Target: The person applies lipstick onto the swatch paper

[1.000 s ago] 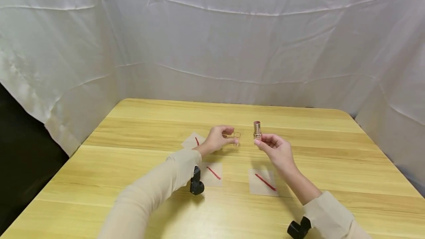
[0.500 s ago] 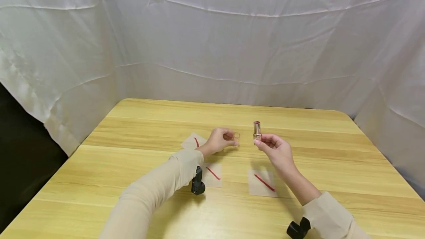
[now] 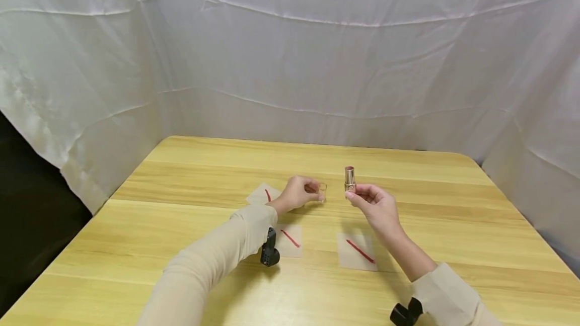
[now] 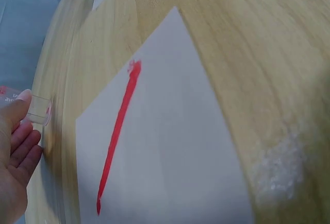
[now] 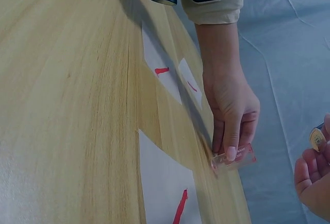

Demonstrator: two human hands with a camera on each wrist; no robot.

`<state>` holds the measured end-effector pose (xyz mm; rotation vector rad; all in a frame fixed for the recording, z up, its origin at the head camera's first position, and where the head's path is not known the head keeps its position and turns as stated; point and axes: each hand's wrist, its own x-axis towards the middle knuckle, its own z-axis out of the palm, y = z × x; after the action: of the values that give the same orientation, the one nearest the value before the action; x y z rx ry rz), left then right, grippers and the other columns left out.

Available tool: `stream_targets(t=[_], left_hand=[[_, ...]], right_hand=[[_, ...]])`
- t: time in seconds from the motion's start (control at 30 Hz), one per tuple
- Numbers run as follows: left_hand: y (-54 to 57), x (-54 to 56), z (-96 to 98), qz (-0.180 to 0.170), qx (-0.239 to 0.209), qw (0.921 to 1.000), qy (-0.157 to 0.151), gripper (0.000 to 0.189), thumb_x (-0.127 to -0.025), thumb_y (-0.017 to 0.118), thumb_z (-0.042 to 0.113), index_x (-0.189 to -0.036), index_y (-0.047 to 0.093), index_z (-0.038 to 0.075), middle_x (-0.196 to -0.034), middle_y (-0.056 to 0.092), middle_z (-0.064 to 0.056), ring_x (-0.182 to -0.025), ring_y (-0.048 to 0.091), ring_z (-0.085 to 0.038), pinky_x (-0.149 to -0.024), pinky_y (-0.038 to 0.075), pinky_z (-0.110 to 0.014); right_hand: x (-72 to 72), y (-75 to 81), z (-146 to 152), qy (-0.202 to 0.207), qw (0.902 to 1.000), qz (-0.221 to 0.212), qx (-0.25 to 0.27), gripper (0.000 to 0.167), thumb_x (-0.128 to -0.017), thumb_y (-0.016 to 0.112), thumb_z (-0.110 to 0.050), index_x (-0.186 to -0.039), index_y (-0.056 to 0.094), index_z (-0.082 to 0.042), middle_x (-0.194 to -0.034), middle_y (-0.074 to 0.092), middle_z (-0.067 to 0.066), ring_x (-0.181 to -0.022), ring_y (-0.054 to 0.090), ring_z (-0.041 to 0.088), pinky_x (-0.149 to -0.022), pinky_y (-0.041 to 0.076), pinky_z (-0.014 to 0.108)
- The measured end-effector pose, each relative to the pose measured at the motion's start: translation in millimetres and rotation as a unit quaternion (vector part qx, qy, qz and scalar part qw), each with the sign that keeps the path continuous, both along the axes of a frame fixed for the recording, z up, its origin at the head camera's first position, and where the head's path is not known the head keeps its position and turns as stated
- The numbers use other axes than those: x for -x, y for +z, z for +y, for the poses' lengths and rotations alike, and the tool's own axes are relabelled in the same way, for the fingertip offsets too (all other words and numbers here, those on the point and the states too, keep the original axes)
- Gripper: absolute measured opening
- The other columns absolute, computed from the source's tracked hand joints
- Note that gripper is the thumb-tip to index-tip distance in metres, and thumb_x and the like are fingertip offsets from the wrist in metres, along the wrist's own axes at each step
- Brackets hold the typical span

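Note:
My left hand (image 3: 294,195) pinches a clear lipstick cap (image 3: 323,191) between thumb and fingers, just over the table in the head view. Red lettering shows on the cap (image 5: 244,155) in the right wrist view. To its right, my right hand (image 3: 380,211) holds an upright, uncapped lipstick (image 3: 350,177) in a shiny gold case, gripping it near the base. A gap separates cap and lipstick. From the right wrist camera, the round label (image 5: 317,139) on the lipstick's base is visible beside the curled fingers.
Three white paper squares lie on the wooden table (image 3: 181,245), each with a red stroke: one near right (image 3: 346,260), one near left (image 3: 292,250) and one farther back (image 3: 257,194). Pale cloth (image 3: 290,64) hangs behind the table. Black cameras sit on both wrists.
The left fingers have drawn in around the clear cap, and that hand has dropped slightly. The right hand with the lipstick has stayed nearly still; the view has tilted a little.

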<state>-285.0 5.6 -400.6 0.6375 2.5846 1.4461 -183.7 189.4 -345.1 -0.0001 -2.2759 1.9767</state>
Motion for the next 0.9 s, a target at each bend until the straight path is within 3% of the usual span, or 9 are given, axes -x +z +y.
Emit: stream_targets(t=[0.37,0.9], left_hand=[[3.6,-0.1,0.9,0.001,0.003,1.0,-0.003,0.019,-0.081,0.072,0.012,-0.094,0.069,-0.001,-0.092,0.07,-0.013,-0.078,0.063,-0.013,-0.069,0.052,-0.017],[22.6,-9.4,-13.3,0.012,-0.03,0.9995,-0.004,0.02,-0.08,0.072,0.014,-0.095,0.07,0.001,-0.091,0.071,-0.01,-0.079,0.066,-0.012,-0.072,0.053,-0.019]], right_hand=[[2.4,-1.7,0,0.001,1.0,-0.003,-0.003,0.022,-0.085,0.066,-0.01,-0.101,0.059,0.004,-0.08,0.062,-0.015,-0.075,0.056,0.003,-0.07,0.051,0.015],[5.7,-0.4,1,0.016,0.9997,-0.013,-0.012,0.029,-0.087,0.064,-0.011,-0.108,0.056,0.007,-0.081,0.062,-0.017,-0.079,0.058,0.003,-0.074,0.051,0.016]])
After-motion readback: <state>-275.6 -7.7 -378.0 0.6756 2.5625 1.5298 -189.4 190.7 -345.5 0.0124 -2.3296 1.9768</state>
